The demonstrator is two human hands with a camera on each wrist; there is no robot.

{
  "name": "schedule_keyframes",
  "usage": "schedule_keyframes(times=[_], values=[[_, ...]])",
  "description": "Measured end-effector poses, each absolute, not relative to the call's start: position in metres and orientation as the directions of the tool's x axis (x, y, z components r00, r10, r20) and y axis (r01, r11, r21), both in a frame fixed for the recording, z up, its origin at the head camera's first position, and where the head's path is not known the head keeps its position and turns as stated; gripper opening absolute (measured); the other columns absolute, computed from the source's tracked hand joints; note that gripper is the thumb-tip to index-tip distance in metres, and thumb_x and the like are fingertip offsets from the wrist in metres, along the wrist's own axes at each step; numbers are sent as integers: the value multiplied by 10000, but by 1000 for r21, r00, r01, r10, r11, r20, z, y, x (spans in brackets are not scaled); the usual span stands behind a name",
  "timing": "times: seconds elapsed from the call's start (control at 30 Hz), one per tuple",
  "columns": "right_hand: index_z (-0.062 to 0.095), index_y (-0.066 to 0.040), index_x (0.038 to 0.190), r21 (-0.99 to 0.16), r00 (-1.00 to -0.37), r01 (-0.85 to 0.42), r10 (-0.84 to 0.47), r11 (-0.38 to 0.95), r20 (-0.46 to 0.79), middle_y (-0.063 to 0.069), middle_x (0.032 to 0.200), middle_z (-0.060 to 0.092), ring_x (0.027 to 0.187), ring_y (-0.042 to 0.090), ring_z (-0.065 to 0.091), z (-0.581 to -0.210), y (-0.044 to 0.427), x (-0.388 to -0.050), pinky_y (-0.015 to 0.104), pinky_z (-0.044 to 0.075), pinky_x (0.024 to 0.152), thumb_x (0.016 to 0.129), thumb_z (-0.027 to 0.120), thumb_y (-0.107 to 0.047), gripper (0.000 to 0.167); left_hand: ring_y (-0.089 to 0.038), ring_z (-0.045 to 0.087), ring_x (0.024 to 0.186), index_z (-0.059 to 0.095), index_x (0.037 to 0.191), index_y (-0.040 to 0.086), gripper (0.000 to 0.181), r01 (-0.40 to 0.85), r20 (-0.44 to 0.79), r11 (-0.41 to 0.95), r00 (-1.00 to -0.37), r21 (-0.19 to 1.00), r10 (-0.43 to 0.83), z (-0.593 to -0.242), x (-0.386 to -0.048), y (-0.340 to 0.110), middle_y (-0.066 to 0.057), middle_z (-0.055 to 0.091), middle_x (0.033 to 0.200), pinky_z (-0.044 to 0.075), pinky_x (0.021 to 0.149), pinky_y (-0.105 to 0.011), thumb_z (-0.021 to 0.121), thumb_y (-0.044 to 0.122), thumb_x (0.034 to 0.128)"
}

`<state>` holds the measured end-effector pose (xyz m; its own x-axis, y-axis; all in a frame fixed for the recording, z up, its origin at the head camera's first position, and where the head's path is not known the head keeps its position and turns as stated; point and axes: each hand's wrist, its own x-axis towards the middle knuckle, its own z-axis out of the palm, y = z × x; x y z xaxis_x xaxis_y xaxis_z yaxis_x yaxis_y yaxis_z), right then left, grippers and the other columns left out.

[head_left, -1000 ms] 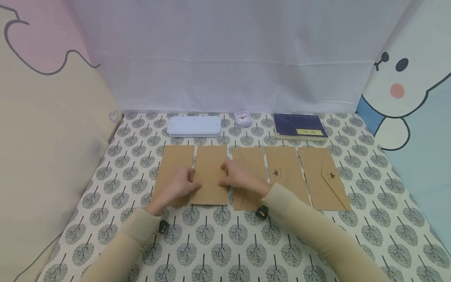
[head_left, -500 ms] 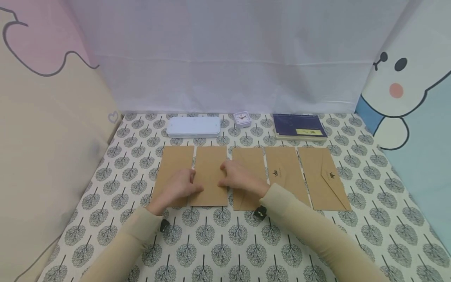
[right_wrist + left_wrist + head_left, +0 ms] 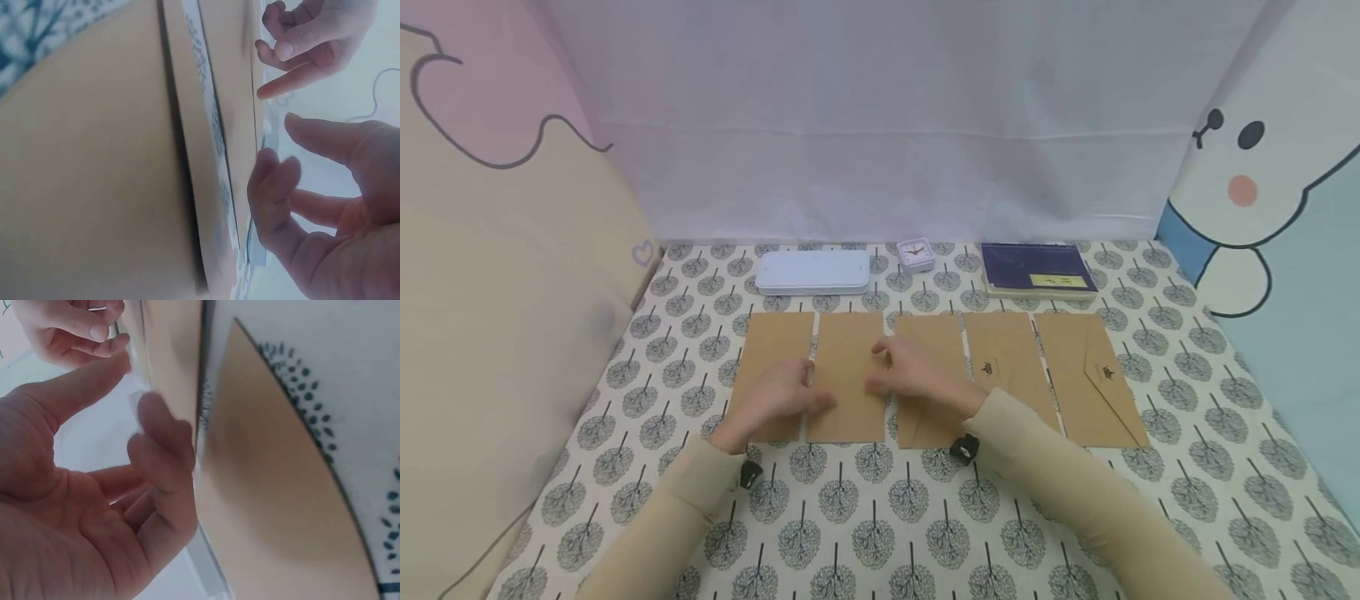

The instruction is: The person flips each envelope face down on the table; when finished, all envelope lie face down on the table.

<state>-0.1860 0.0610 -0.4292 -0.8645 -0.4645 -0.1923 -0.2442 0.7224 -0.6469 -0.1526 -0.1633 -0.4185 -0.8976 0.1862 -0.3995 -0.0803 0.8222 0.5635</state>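
Note:
Several brown kraft envelopes lie side by side on the cloth. My left hand [image 3: 778, 392] hovers over the leftmost envelope [image 3: 782, 333], its thumb over the left edge of the second envelope [image 3: 850, 350]. My right hand [image 3: 917, 371] is above the third envelope [image 3: 925, 329], fingertips at the second one's right edge. In the left wrist view, that hand's thumb and loosely bent fingers [image 3: 172, 500] stand apart with nothing between them. The right wrist view likewise shows bent fingers [image 3: 272, 206] and thumb apart, holding nothing. Both hands partly cover the envelopes beneath.
Two more envelopes, the fourth [image 3: 1007, 333] and the rightmost [image 3: 1067, 358], bear a printed crown. Along the back stand a pale flat case [image 3: 812, 271], a small square clock [image 3: 916, 254] and a dark blue book [image 3: 1037, 268]. A tree-patterned cloth [image 3: 872, 542] covers the table.
Both hands stay near the second envelope's sides. The right hand's thumb and finger have parted slightly from its edge and blur with motion; the left thumb blurs too. The envelopes keep their row.

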Motion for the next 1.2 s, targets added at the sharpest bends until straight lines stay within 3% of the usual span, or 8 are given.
schedule_keyframes(times=[0.17, 0.37, 0.47, 0.77, 1.2], values=[[595, -26, 1232, -631, -885, -267, -445, 728, -138, 97, 1023, 632, 929, 221, 586, -425, 78, -185, 357, 487, 807, 809, 766, -301, 533, -184, 580, 657, 389, 1413, -18, 799, -56, -352, 789, -913, 611, 207, -418, -153, -154, -76, 613, 803, 504, 673, -335, 757, 350, 808], [569, 8, 1231, -588, -895, -287, -430, 756, -117, 138, 1094, 610, 994, 266, 570, -425, 103, -179, 400, 486, 849, 811, 766, -290, 552, -201, 643, 744, 400, 1399, -38, 723, -3, -274, 564, -877, 826, 395, -424, -149, -133, -127, 627, 1004, 545, 675, -319, 765, 200, 822], [558, -14, 1255, -576, -908, -234, -388, 783, -159, 150, 1154, 594, 1031, 279, 559, -424, 113, -175, 431, 482, 868, 807, 766, -318, 580, -214, 649, 850, 425, 1386, -38, 703, 4, -242, 500, -872, 866, 425, -427, -147, -123, -158, 625, 1092, 551, 728, -332, 776, 162, 810], [494, -8, 1337, -569, -932, -128, -294, 813, -210, 216, 1237, 557, 1116, 351, 528, -422, 135, -171, 495, 437, 933, 809, 758, -347, 680, -275, 594, 1070, 434, 1402, 8, 723, 30, -204, 493, -887, 870, 414, -429, -145, -101, -170, 582, 1228, 496, 890, -386, 785, 201, 800], [449, 23, 1365, -572, -945, -51, -225, 819, -238, 220, 1294, 518, 1184, 365, 479, -423, 149, -159, 505, 391, 985, 829, 733, -366, 720, -240, 602, 1060, 421, 1405, -10, 715, 88, -199, 519, -859, 850, 472, -431, -145, -86, -141, 515, 1352, 501, 880, -355, 758, 240, 826]])
